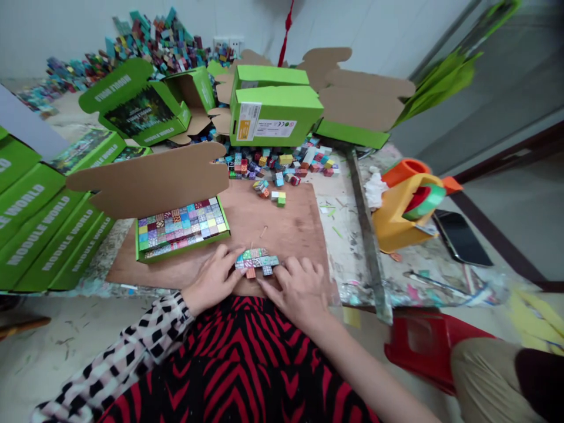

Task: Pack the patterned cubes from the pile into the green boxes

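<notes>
A small cluster of patterned cube blocks (257,258) lies flat on the brown board (291,235) near the front edge, in uneven rows. My left hand (211,279) presses its fingertips against the left end of the cluster. From the right, my right hand (299,288) holds the other end, with its thumb at the lower side. To the left stands an open green box (185,239), packed with rows of colourful blocks and with its cardboard lid raised. A few loose blocks (278,197) sit behind the cluster on the board.
Several green boxes (39,217) are stacked at the left. Loose blocks (282,161) and a big pile (154,44) lie behind. A metal bar (368,235), yellow tape dispenser (392,220) and phone (462,237) are on the right. A person's knee (484,373) shows beside a red stool (423,346).
</notes>
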A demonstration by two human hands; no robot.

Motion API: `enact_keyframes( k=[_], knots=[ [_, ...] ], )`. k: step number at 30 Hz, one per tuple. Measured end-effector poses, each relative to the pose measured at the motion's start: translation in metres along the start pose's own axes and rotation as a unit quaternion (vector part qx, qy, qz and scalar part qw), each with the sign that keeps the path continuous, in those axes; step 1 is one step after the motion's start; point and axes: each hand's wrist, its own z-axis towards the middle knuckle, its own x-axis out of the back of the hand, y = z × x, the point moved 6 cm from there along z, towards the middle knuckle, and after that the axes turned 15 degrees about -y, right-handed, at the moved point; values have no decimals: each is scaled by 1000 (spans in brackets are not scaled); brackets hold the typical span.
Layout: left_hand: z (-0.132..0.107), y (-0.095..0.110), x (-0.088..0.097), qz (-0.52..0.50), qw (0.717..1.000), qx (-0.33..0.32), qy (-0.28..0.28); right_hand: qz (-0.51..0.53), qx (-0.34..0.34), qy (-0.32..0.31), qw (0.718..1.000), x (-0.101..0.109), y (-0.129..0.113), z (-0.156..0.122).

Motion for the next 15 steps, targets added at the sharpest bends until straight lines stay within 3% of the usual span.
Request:
enact_keyframes(
  k=[7,15],
  knots=[
    [1,2,0,-14,1000,2,19,26,0,-35,999,-7,-7,4],
    [3,1,0,-17,1000,5,7,-38,-48,-13,998,-7,-12,11]
  ],
)
